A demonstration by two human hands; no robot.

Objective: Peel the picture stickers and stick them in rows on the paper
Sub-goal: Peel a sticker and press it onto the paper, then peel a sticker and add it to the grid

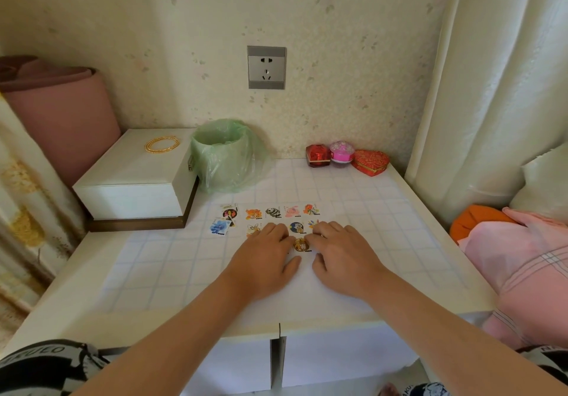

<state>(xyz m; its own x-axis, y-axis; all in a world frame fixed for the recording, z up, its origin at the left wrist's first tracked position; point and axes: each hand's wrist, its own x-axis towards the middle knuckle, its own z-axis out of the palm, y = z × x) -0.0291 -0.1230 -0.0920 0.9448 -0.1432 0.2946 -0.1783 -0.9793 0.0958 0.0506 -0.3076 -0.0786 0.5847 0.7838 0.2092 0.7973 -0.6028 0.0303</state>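
**While Flat Palms Are Pressing the Paper [159, 266]**

Left hand [264, 257] and right hand [344, 254] are lying palm-down, fingers nearly straight, gripping nothing. Their fingertips are meeting at a round brown sticker [301, 245], just below two rows of picture stickers [273, 212].

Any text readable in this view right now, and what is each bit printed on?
"AKULO", roughly, first letter cut off: black-and-white garment, lower left; fragments repeat lower right.
Captions on the stickers: too small to read.
On the wall socket: no text legible.
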